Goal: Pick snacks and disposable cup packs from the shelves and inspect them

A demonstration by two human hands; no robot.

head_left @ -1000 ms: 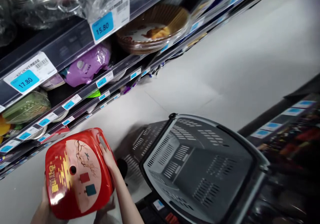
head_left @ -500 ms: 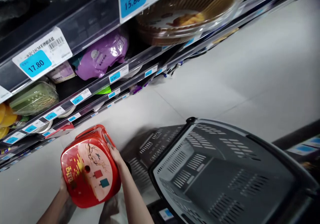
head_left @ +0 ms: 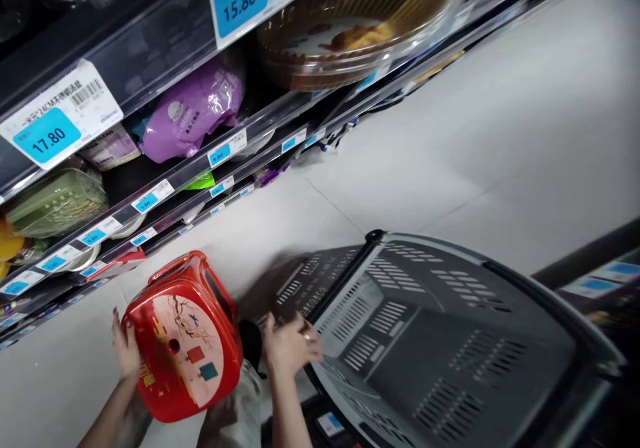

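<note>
Pale tiled floor (head_left: 425, 155) runs down a shop aisle, with shelving (head_left: 165, 55) on the left side and the labelled edge of another display (head_left: 595, 285) on the right. Price labels, among them a 17.80 label (head_left: 47, 143) and a 15.80 label (head_left: 241, 5), sit on the shelf lips, facing outward where a shopper can read them. Behind the lips lie a purple packet (head_left: 187, 115), a wrapped green box (head_left: 57, 205) and, farther along, brown pleated paper liners (head_left: 315, 75) in clear packaging, all within reach of the aisle.

On the left of the near floor, below the shelving, is a red plastic stool (head_left: 187, 341), its printed seat turned up toward the camera and its legs pointing away. That attitude suggests it stands on the floor, though the feet are hidden. The left hand (head_left: 127, 351) is at its left side, unclenched, fingers spread along the edge as if to steady or frame it; whether they touch cannot be told. The right hand (head_left: 293, 348) grips nothing visible: its fingers curl loosely in the gap between stool and grey shopping basket (head_left: 425, 355), with a ring (head_left: 307, 336) on one finger. Contact with the basket's rim is unclear. The basket stands to the right, mouth upward, apparently parked close so both things lie within arm's reach.
</note>
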